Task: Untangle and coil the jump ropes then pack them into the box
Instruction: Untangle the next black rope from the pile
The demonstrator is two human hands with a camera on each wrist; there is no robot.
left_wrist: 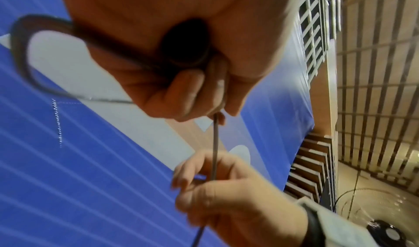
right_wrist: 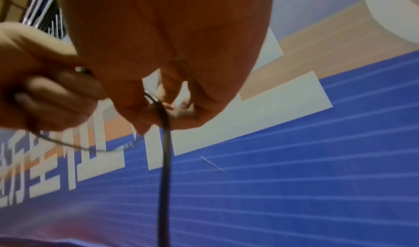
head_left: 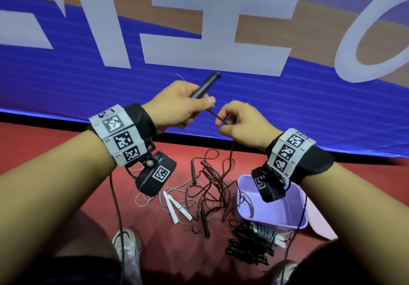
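Since the thin cord [head_left: 218,118] looks light and floppy, left hand [head_left: 177,104] grips the stiff black handle [head_left: 204,85] while right hand [head_left: 240,123] fingers pinch the cord just beside it.

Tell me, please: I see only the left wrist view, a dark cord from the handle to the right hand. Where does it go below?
Observer: Below the right hand the cord drops into a tangled pile on the red floor.
Operator: Is the box near?
Observer: Yes, the purple box stands right of the pile.
Operator: Any ropes coiled already?
Observer: A black coiled bundle lies on the floor before the box, not in it.
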